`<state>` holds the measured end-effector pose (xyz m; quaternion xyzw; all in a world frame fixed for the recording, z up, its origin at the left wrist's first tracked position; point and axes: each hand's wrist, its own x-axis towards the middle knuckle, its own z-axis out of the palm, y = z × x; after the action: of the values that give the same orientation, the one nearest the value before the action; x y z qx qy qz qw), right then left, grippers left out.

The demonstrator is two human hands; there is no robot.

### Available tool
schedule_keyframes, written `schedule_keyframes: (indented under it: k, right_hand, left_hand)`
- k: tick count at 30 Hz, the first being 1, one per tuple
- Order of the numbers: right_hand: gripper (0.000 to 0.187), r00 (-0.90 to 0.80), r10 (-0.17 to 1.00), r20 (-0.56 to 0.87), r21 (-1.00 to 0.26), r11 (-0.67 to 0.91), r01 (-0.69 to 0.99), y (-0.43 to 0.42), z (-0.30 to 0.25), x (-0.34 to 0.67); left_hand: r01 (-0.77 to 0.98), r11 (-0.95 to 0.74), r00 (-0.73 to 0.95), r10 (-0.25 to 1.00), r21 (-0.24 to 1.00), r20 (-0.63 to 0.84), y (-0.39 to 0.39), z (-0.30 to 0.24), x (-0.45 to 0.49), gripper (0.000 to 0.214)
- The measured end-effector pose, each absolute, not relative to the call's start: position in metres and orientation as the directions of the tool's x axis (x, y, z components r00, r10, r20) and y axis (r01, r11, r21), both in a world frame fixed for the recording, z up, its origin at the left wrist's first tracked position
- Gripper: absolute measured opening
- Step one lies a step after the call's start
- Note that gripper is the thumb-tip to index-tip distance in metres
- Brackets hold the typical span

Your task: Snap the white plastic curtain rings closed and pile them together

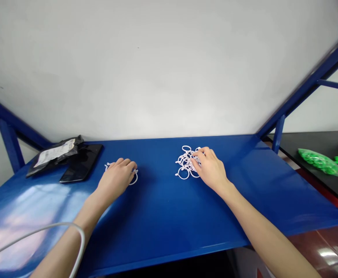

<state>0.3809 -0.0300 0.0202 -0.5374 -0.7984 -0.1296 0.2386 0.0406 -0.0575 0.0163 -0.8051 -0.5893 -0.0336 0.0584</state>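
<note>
A pile of small white plastic rings (185,163) lies on the blue table (163,208), right of centre. My right hand (211,168) rests on the pile's right side, fingers curled into the rings. My left hand (117,177) lies palm down to the left. Its curled fingers cover one or two white rings (134,178) that poke out at the fingertips. Whether either hand actually grips a ring is hidden.
A black phone (82,164) and a black packet with a white label (55,153) lie at the back left. A white cable (41,231) loops over my left forearm. Blue frame posts stand at both sides. A bag of green parts (319,160) sits on a black table to the right.
</note>
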Motion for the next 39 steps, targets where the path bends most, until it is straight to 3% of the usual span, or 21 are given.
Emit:
schedule_keyframes:
  k: [6,10,14,19,31,39]
  right_hand:
    - [0.019,-0.380,0.731,0.566,-0.136,0.537,0.832,-0.044,0.022,0.366]
    - [0.019,-0.525,0.685,0.506,-0.339,0.717,0.608,-0.061,0.018,0.348]
    - [0.015,-0.585,0.684,0.435,-0.520,0.722,0.457,-0.074,0.012,0.336]
    - [0.011,-0.552,0.700,0.452,-0.616,0.693,0.374,-0.077,0.011,0.336]
    - [0.009,-0.543,0.688,0.481,-0.597,0.711,0.372,-0.077,0.010,0.334]
    - [0.024,-0.627,0.567,0.533,-0.405,0.822,0.400,-0.081,0.015,0.335]
  left_hand:
    - [0.918,-0.352,0.317,0.928,0.183,0.194,-0.065,0.016,0.067,0.014]
    - [0.797,-0.401,0.335,0.916,0.452,0.221,-0.081,0.017,0.093,0.010]
    - [0.606,-0.425,0.369,0.899,0.672,0.235,-0.097,0.022,0.115,0.006]
    - [0.515,-0.358,0.257,0.931,0.779,0.258,-0.100,0.023,0.120,0.005]
    - [0.357,-0.278,0.203,0.955,0.892,0.217,-0.099,0.021,0.120,0.009]
    - [0.223,-0.245,0.239,0.952,0.944,0.191,-0.098,0.014,0.123,0.010]
